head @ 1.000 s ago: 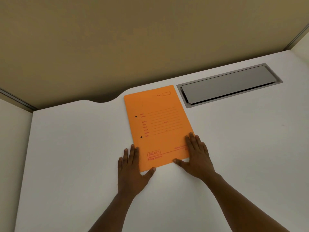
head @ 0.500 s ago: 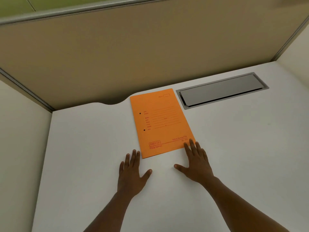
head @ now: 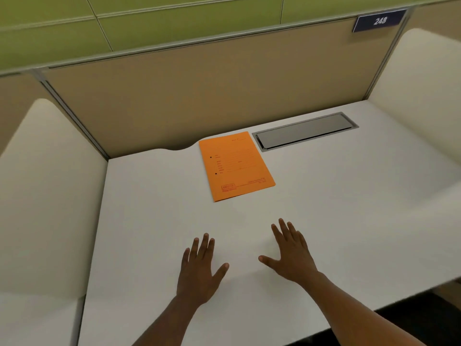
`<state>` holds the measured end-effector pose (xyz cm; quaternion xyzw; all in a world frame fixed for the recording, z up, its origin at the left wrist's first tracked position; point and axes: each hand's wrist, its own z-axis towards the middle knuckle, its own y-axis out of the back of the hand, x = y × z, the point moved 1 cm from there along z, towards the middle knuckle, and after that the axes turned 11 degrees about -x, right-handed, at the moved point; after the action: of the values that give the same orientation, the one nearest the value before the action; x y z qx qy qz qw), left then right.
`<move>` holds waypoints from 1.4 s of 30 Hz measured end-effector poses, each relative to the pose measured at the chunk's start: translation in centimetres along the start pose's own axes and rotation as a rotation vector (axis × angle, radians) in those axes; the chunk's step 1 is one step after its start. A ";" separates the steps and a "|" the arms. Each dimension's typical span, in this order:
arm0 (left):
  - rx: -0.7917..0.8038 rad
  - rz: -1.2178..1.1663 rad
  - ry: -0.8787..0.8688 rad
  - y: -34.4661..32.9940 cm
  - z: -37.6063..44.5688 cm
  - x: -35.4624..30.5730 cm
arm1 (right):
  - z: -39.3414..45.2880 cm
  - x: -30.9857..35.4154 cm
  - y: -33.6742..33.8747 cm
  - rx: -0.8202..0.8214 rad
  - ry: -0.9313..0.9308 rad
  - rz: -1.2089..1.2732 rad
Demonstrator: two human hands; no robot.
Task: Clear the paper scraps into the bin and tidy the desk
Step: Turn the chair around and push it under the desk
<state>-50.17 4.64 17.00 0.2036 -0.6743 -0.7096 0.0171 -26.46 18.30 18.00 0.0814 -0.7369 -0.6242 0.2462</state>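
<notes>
Fingers [head: 283,229] spread, empty, both palms down over the desk [head: 349,196], folder [head: 235,166] apart.

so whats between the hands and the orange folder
Nothing: in the head view, only bare white desk separates the left hand and right hand from the orange folder.

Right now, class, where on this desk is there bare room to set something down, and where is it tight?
Bare: the wide strip between the folder and both hands, left hand and right hand; the desk left of the folder; the stretch right of it, below the metal flap. Tight: only the back edge, where folder and flap sit close together.
</notes>
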 end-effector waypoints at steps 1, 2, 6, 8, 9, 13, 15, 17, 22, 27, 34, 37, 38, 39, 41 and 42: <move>-0.013 0.000 -0.004 0.2 -1.2 -0.3 | -1.4 0.1 0.1 -0.013 -0.007 0.003; -0.018 0.001 -0.006 0.4 -2.5 -0.6 | -2.8 0.3 0.1 -0.024 -0.018 0.004; 0.029 0.011 -0.011 1.2 -8.1 -1.4 | -9.4 1.0 0.2 -0.043 -0.073 0.014; 0.021 0.031 -0.007 1.8 -11.0 -1.8 | -12.9 1.5 0.3 -0.051 -0.093 0.015; 0.020 0.040 -0.007 2.1 -12.5 -2.1 | -14.8 1.8 0.3 -0.057 -0.096 0.013; 0.019 0.012 -0.034 2.8 -18.5 -3.3 | -22.1 2.8 0.2 -0.102 -0.099 0.026; 0.011 0.015 -0.067 3.2 -21.2 -4.0 | -25.6 3.3 0.2 -0.129 -0.112 0.036; 0.008 0.005 -0.093 3.4 -23.7 -4.8 | -29.1 3.7 0.4 -0.143 -0.136 0.045; -0.018 -0.031 -0.173 4.4 -28.3 -8.5 | -36.6 3.0 2.2 -0.228 -0.201 0.078; -0.044 -0.076 -0.288 4.4 -31.8 -13.4 | -42.1 0.6 3.8 -0.277 -0.249 0.076; -0.085 -0.158 -0.419 4.2 -36.9 -21.8 | -50.1 -3.7 5.7 -0.379 -0.328 0.103; -0.082 -0.171 -0.452 3.2 -39.8 -25.6 | -54.4 -5.7 6.3 -0.373 -0.377 0.166; -0.081 -0.174 -0.456 2.9 -40.9 -26.9 | -55.9 -6.4 6.4 -0.365 -0.382 0.180; -0.082 -0.175 -0.457 2.5 -42.0 -28.2 | -57.5 -7.1 6.6 -0.362 -0.377 0.186; -0.091 -0.175 -0.465 1.9 -44.1 -31.0 | -60.5 -8.7 7.3 -0.379 -0.344 0.183; -0.102 -0.176 -0.468 1.8 -45.2 -32.5 | -62.0 -9.5 7.9 -0.394 -0.326 0.179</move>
<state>-6.75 -28.76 27.03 0.0903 -0.6028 -0.7694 -0.1911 12.05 -30.53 29.20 -0.1353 -0.6354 -0.7362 0.1895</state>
